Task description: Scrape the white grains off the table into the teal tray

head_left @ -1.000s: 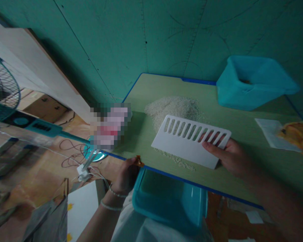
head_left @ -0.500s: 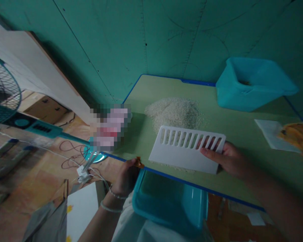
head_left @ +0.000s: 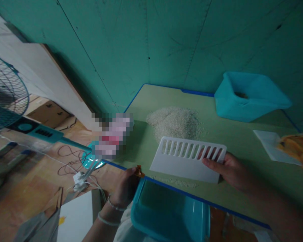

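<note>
A white slotted plastic scraper [head_left: 184, 164] is in my right hand [head_left: 228, 168], gripped at its right end with the thumb over the front face. It stands tilted just on the near side of a heap of pale rice-like grain [head_left: 175, 121]. A thin line of the same grain [head_left: 181, 183] lies between the scraper and the table's front edge. My left hand [head_left: 125, 185] is closed at that edge, beside a teal tub [head_left: 138, 215] below it. A small shiny orange-brown piece [head_left: 139, 171] sticks out past its thumb; its kind is unclear.
A turquoise bin [head_left: 249, 107] stands at the table's back right, with a white sheet [head_left: 267, 144] and a crumpled orange-yellow bag [head_left: 296, 149] in front. A blurred-out pink item [head_left: 116, 134] sits at the left edge. Left of the table are a fan [head_left: 37, 129] and cables [head_left: 68, 158].
The whole view has shifted, so everything sits lower in the picture. More grain shows along the front edge below the scraper. Both hands keep the same grip.
</note>
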Demonstrator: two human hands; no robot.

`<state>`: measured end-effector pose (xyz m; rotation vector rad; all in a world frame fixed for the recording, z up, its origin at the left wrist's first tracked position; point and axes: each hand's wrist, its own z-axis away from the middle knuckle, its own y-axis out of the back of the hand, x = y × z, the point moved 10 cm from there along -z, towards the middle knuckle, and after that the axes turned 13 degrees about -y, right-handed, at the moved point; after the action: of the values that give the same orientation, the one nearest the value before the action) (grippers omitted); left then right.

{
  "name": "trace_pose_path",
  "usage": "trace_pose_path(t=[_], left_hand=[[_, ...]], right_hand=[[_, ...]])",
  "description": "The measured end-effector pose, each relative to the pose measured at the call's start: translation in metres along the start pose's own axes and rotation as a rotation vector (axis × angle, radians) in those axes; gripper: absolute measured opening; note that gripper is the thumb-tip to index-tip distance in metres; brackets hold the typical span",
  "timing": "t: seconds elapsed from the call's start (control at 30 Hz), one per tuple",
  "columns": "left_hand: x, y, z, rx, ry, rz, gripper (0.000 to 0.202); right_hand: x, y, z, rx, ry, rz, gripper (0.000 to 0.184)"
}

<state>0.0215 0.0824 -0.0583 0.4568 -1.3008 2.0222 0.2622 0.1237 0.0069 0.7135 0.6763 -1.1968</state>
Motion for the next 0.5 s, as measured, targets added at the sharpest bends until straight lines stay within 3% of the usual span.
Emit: trace_pose_path(t=[0.1, 0.23, 0.5], left_hand=[[0.0019, 0.0009, -0.0017, -0.026, -0.045, -0.021, 0.009], [-0.0045, -0.0013, -0.0009, -0.065, 0.012, 0.007, 0.01], [-0.0019, 0.0061, -0.0009, -0.028, -0.009, -0.016, 0.011]], right_hand=[[0.0006, -0.0012, -0.0006, -0.011, -0.033, -0.051, 0.039], [0.0033, -0.0041, -0.0023, -0.038, -0.077, -0.11, 0.037], [-0.0022, -0.0087, 0.0015, -0.06, -0.004, -0.015, 0.03]])
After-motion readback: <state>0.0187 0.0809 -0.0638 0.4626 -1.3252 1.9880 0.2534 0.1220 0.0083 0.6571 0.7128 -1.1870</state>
